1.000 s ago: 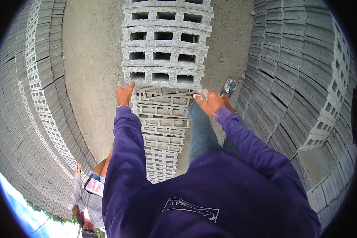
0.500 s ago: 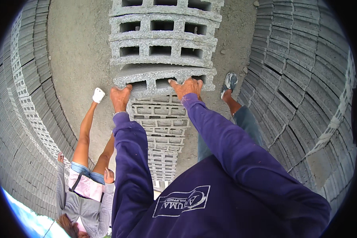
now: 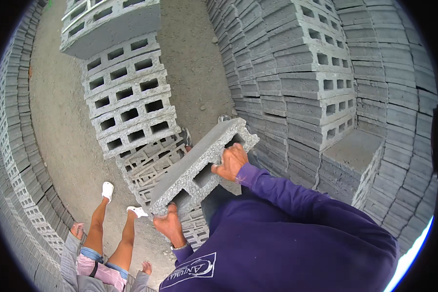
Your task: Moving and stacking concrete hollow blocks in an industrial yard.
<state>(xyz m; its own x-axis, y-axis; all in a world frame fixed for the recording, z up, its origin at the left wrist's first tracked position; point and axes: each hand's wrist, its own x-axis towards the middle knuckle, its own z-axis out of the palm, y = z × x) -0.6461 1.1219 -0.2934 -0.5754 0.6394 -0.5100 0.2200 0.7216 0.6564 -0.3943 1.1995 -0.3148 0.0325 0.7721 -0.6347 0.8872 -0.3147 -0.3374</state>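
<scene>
A grey concrete hollow block (image 3: 192, 182) is held tilted in front of my body, lifted clear of the row. My left hand (image 3: 170, 226) is closed round its lower left end, with the thumb at the end hole. My right hand (image 3: 232, 162) grips the upper right part, its fingers hooked into the holes. Behind and left of the held block runs a row of stacked hollow blocks (image 3: 129, 115), their holes facing up. More blocks show below the held one, partly covered by it.
High stacks of hollow blocks (image 3: 297, 82) rise on the right, with a lower stepped block top (image 3: 354, 148) among them. Another block wall (image 3: 14, 160) lines the left. A person in white shoes (image 3: 107, 191) stands at the lower left on the gritty ground (image 3: 58, 121).
The block in my hands has left the row and moved right and toward me, now tilted with its right end higher. My view has turned right toward the stacks.
</scene>
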